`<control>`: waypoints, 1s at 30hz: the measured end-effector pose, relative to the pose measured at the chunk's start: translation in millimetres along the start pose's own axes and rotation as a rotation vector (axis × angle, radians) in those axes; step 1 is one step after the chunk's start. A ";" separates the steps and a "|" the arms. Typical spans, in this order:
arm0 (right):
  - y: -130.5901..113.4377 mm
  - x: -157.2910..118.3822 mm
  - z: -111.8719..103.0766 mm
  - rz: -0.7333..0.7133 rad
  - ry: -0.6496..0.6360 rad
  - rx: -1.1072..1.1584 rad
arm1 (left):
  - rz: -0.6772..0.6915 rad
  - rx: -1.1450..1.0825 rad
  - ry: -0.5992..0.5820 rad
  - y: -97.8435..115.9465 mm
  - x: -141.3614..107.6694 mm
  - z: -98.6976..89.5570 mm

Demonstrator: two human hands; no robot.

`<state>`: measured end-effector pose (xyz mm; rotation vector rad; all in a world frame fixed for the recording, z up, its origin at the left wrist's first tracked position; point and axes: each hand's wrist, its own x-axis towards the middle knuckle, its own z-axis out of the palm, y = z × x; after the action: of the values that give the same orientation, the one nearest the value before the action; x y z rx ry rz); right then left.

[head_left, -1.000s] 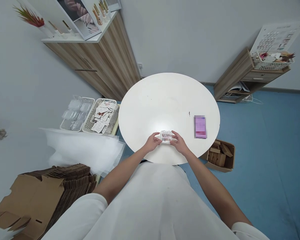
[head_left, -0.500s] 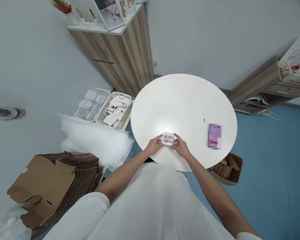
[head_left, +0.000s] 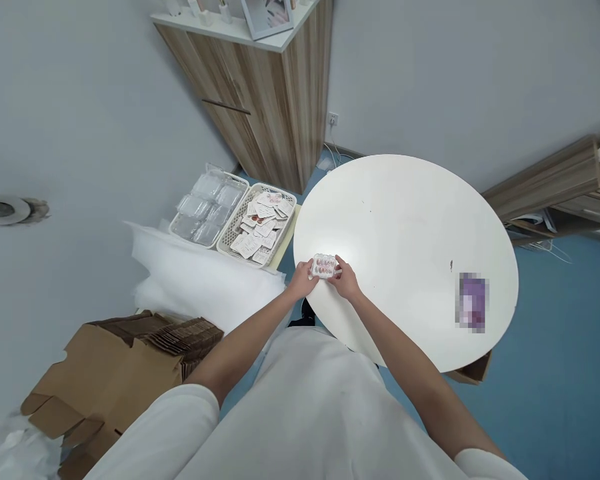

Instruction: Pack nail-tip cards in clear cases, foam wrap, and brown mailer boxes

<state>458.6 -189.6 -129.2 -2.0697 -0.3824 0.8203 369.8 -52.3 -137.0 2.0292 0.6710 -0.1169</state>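
A small clear plastic case (head_left: 324,265) with rows of small reddish pieces, which look like press-on nails, is held level over the near left edge of the round white table (head_left: 405,213). My left hand (head_left: 304,279) grips its left side, thumb and fingers closed on the rim. On the opposite side my right hand (head_left: 345,277) is closed on the case too. Some fingertips are hidden behind it.
Left of the table stand a white basket (head_left: 222,240) of printed cards and a tray of clear packets (head_left: 207,200). White foam sheets (head_left: 190,273) and flat cardboard boxes (head_left: 115,373) lie nearer. A blurred purple item (head_left: 473,301) rests on the table's right; a wooden cabinet (head_left: 250,93) stands behind.
The view has turned left, so table and baskets appear further right. Both hands still hold the case, which is now closer to the table's left edge and the card basket.
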 end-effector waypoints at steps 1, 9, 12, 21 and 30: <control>-2.8 6.9 5.7 -0.003 -0.002 -0.014 | 0.002 0.006 -0.004 -2.5 4.5 -5.6; -20.1 45.6 26.6 0.045 0.077 -0.106 | 0.007 -0.050 -0.032 -11.9 35.4 -27.3; -22.9 51.1 28.7 0.060 0.098 -0.089 | -0.008 -0.066 -0.048 -15.7 43.0 -27.9; -24.3 49.2 34.9 0.057 0.124 -0.096 | -0.007 -0.102 -0.077 -25.7 47.4 -27.7; -23.9 46.7 36.7 0.053 0.126 -0.070 | 0.001 -0.148 -0.077 -28.3 46.3 -29.5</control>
<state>468.9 -128.3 -144.6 -2.1924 -0.2922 0.7123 389.2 2.0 -159.0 1.8738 0.6119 -0.1398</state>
